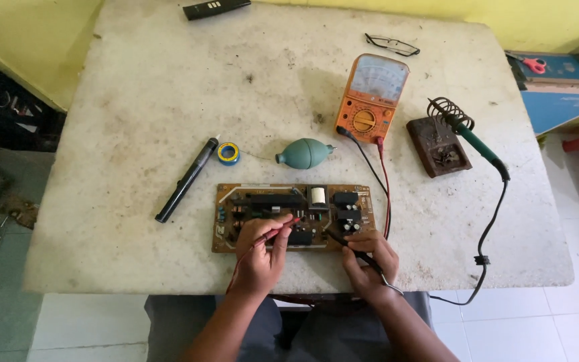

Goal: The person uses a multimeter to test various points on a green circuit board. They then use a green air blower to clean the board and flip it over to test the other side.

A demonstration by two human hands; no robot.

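Observation:
A brown circuit board with black components lies near the table's front edge. My left hand pinches a red test probe whose tip touches the board's middle. My right hand grips a black test probe, its tip resting on the board's right part. Red and black leads run up to an orange analogue multimeter at the back right.
On the worn white table lie a black desoldering pump, a solder reel, a teal rubber blower, a soldering iron in its coil stand, spectacles and a remote.

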